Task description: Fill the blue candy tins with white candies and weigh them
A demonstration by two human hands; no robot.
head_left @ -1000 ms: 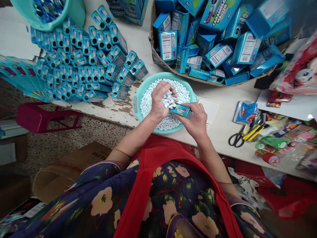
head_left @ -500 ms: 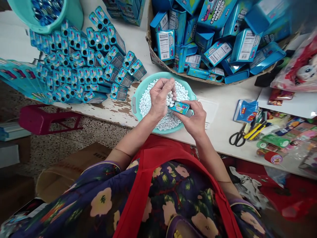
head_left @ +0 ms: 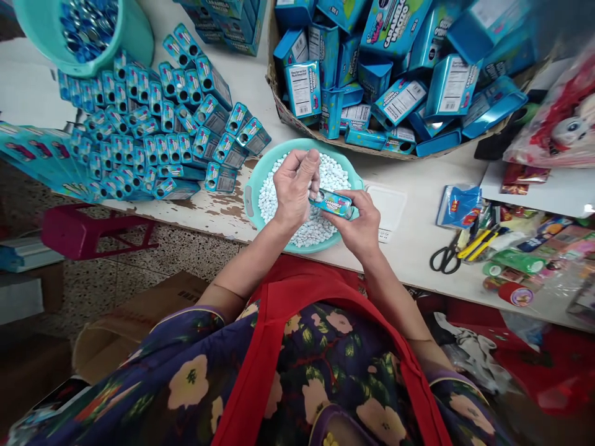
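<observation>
We hold a small blue tin (head_left: 333, 203) in our right hand (head_left: 359, 226), fingers wrapped around it, just above the teal bowl (head_left: 253, 186) of white candies (head_left: 279, 195) at the table's (head_left: 413, 248) near edge. Our left hand (head_left: 292, 192) is cupped and closed at the tin's left end – whether it grips candies we cannot tell. Left of the bowl lie rows of small tins (head_left: 153, 130), behind it a basket (head_left: 283, 114) of larger blue boxes (head_left: 395, 99), and to the right scissors (head_left: 444, 257)
</observation>
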